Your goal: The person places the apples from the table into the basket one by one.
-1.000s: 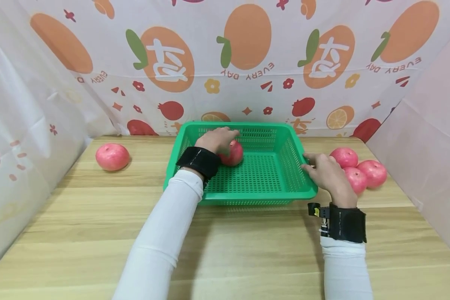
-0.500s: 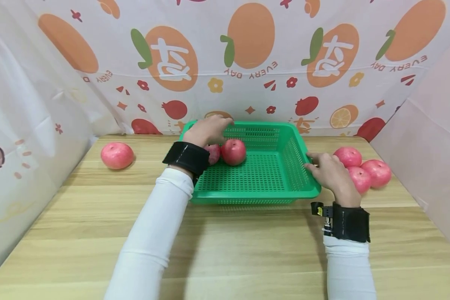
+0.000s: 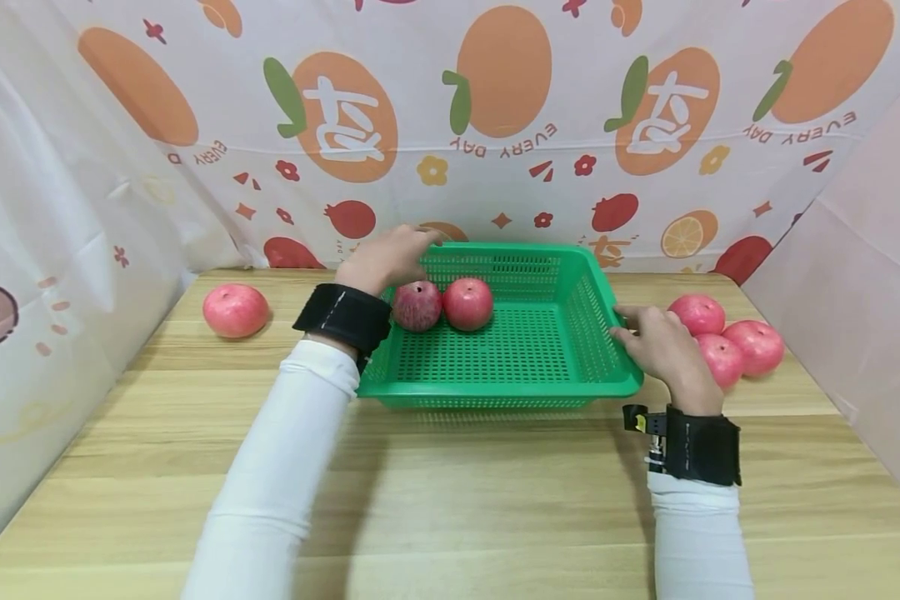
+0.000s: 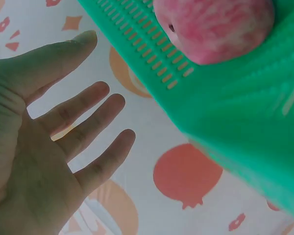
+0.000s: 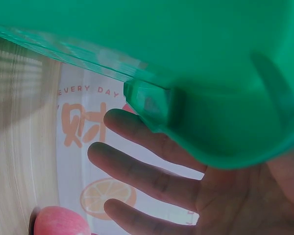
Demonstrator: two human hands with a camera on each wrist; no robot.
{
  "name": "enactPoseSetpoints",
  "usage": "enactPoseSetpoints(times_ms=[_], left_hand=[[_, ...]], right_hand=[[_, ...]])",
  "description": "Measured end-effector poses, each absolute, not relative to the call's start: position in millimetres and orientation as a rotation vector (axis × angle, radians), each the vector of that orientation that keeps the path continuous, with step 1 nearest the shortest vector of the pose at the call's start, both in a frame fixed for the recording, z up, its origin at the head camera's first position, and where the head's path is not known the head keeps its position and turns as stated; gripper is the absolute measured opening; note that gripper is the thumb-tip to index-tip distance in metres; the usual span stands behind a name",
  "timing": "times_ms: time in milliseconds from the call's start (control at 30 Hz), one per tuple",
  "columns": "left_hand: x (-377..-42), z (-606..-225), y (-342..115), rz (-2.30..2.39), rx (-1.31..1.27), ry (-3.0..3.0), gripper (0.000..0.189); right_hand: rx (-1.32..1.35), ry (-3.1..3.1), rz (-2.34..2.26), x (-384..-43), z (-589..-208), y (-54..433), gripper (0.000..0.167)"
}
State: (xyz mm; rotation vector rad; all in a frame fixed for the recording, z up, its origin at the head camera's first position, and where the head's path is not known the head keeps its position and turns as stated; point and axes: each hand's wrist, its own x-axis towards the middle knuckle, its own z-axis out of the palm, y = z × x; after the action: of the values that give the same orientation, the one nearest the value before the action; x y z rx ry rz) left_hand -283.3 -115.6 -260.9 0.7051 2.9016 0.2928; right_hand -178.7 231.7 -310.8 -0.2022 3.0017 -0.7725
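Note:
A green plastic basket (image 3: 487, 390) with slotted walls stands at the back middle of the table. Inside it, at the left, a dark red streaked apple (image 3: 417, 307) sits beside a brighter pink-red apple (image 3: 468, 304). My left hand (image 3: 390, 257) is over the basket's left back corner; its fingers are spread and hold nothing in the left wrist view. The streaked apple (image 4: 215, 27) appears there apart from the fingers. My right hand (image 3: 663, 354) holds the basket's right rim, with the index finger and thumb at the edge. In the right wrist view the rim (image 5: 225, 164) partly hides this hand.
One pink apple (image 3: 236, 311) lies on the wooden table (image 3: 495, 500) at the left. Three more pink apples (image 3: 753, 347) cluster at the right, close to my right hand. A fruit-print cloth (image 3: 495, 192) hangs behind the table.
My left hand has let go of the streaked apple inside the basket and moved left, up towards the corner. Both apples there are now uncovered. My right hand stays at the rim.

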Motion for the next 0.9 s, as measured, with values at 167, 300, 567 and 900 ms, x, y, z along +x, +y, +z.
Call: enactPoseSetpoints(times_ms=[167,300,567,900], left_hand=[[-281.9,-256.9,-129.1,0.289,0.664,2.929,0.060],[-281.5,-254.2,-137.9,0.267,0.681,2.957,0.058],[-277.3,-253.5,-150.0,0.312,0.716,2.967,0.052],[-272.1,-256.2,-168.6,0.329,0.709,2.983,0.049]], right_hand=[[-0.212,3.009,-0.763,-178.1,-309.9,230.8,0.049],[-0.212,3.007,-0.758,-178.1,-310.0,230.8,0.050],[-0.185,2.995,-0.773,-178.3,-310.9,232.0,0.050],[-0.252,3.014,-0.775,-181.1,-310.9,228.9,0.045]])
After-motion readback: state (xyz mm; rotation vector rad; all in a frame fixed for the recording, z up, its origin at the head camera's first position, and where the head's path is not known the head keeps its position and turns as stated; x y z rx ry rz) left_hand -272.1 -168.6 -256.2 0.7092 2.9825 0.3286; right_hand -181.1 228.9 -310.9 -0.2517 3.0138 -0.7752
